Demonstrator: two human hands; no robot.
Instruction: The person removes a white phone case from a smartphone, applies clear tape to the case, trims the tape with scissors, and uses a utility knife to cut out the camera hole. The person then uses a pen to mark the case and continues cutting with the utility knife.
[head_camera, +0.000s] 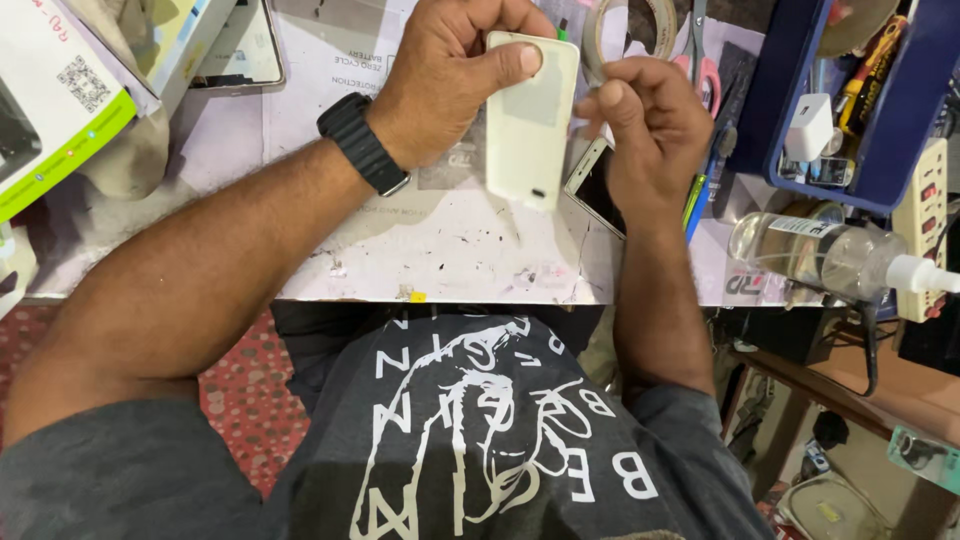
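- left hand (450, 75) has the thumb pressed flat on the cream-white rounded plastic phone back cover (530, 120), fingers wrapped behind its top end, holding it up over the scuffed white desk (450, 250)
- right hand (645, 125) sits curled at the cover's right edge, fingers bunched; can't tell if it's actually pinching it
- looks light, thin, kinda bendy and slick, so probably best gripped by the edges
- long axis runs roughly top to bottom, small hole at the near end
- a phone (592, 185) lies just under it

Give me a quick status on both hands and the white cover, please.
Left hand gripping white phone cover, raised above worktable. Right hand at cover's edge, fingers curled. Phone lying beneath right hand; nothing blocking.
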